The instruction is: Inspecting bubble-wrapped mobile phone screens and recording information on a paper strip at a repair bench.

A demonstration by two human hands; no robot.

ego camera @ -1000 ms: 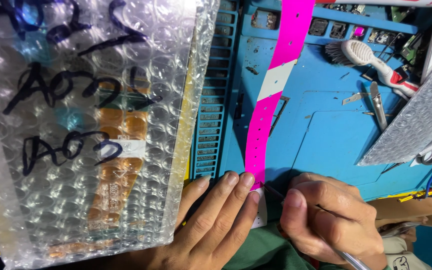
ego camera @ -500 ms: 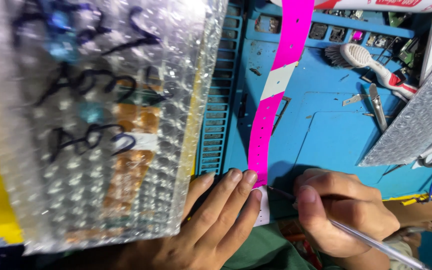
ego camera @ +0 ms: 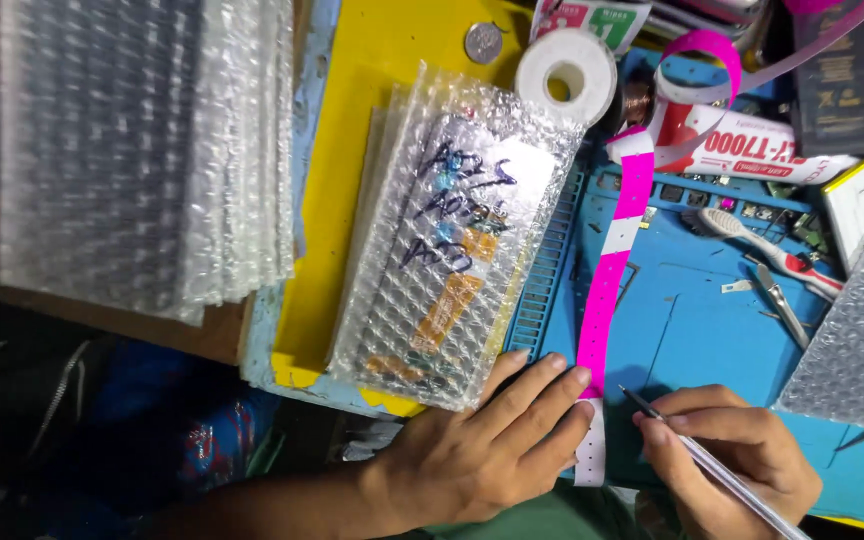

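My left hand (ego camera: 492, 440) lies flat on the blue work mat (ego camera: 692, 330), its fingertips pressing the lower end of a long pink and white strip (ego camera: 607, 290) that runs up the mat. My right hand (ego camera: 742, 460) holds a thin pen (ego camera: 712, 470) with its tip close to the strip's white end, just right of my left fingertips. Directly above my left hand lies a bubble-wrap pouch (ego camera: 452, 240) with dark handwriting on it and orange parts inside.
A stack of bubble-wrap sheets (ego camera: 142, 150) sits at the left. A white tape roll (ego camera: 567, 75) and a coin (ego camera: 483, 42) lie at the top. A toothbrush (ego camera: 767, 250), tweezers (ego camera: 779, 302) and another bubble-wrap piece (ego camera: 857, 340) are on the right.
The view has pulled back and up, so the pouch now looks small and the tape roll and stack appear. My right hand turned the pen toward the strip's end.
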